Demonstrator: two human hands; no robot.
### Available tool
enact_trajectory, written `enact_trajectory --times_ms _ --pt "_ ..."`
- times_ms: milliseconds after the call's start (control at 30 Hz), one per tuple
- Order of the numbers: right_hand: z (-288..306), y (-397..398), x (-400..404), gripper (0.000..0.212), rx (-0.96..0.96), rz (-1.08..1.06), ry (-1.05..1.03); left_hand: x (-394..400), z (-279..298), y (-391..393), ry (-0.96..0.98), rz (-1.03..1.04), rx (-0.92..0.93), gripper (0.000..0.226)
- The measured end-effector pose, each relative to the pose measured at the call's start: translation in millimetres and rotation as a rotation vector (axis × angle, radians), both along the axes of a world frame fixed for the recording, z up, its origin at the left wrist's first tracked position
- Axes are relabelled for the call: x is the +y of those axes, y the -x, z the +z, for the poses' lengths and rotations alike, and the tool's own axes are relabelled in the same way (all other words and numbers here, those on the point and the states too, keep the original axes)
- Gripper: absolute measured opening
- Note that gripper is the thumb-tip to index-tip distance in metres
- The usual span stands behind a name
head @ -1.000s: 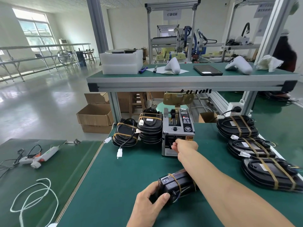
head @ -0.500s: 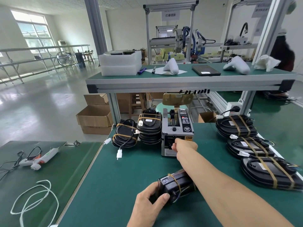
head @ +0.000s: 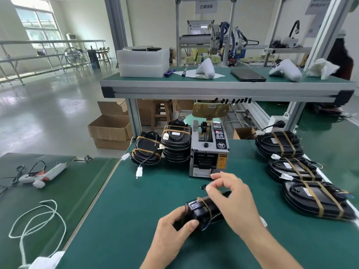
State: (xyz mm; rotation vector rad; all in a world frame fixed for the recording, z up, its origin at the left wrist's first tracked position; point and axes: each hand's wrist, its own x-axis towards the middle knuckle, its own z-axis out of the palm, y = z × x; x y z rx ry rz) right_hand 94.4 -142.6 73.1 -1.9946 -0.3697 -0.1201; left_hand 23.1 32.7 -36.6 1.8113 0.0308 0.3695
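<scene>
A black device bundle (head: 196, 210) wrapped with a brown band lies on the green bench mat (head: 136, 210) near me. My left hand (head: 171, 235) grips its near end. My right hand (head: 233, 200) hovers over the bundle's far end, between it and the grey tape dispenser (head: 208, 152). Thumb and forefinger are curled in a pinch on what looks like a small dark piece of tape (head: 204, 187), though it is blurred.
Banded black units are stacked left of the dispenser (head: 161, 146) and in a row along the right edge (head: 295, 167). A glue gun (head: 42, 173) and a white cord (head: 35, 220) lie on the left bench. An upper shelf (head: 223, 90) overhangs the back.
My right hand has drawn back from the dispenser's mouth toward me and now sits above the bundle. My left hand keeps its hold on the bundle.
</scene>
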Motion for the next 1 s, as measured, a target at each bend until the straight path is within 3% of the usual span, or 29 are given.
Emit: enact_trajectory --times_ms 267,1000 --pt "-28 33 18 0.021 0.048 -0.005 0.051 1 -2 1 -0.022 -0.007 0.041 0.036" --pt "-20 33 17 0.019 0.098 -0.024 0.107 0 0 1 0.033 -0.029 0.052 0.036"
